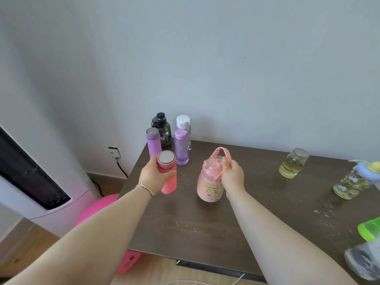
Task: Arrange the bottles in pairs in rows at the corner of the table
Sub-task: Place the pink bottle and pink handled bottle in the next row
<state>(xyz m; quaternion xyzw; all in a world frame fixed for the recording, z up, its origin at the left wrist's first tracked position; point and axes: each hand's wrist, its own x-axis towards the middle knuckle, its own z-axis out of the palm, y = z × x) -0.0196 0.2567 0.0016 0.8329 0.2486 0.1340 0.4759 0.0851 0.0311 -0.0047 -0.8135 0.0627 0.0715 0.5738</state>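
Presently, two bottles are held above the surface (185, 227), one per hand. The left hand (153, 175) has its grip closed around the body of a coral-pink flask (169, 177) with a flat metal cap; the flask is tilted, cap toward the camera, over the near-left part of the surface. The right hand (233, 175) has its grip pinched on the strap handle of a pink cartoon-printed bottle (208, 187), which hangs tilted beside the coral flask; whether its base touches the surface cannot be told.

Just beyond the left grip, at the far-left corner of the surface, four bottles stand upright in two rows of two. The nearer row holds a lilac flask (153, 142) with a metal cap and a purple translucent bottle (181, 147). Behind these stand a dark smoke-tinted bottle (162, 126) with a black cap and a clear bottle with a white cap (183, 121).

Well to the right of the right grip stands a glass jar (293, 163) with yellowish contents. Farther right is a patterned bottle with a blue lid (355, 182), leaning. At the right edge, nearer the camera, a green item (369, 228) and a blurred clear bottle (363, 262) are partly cut off.

A bracelet (146, 189) circles the left wrist.
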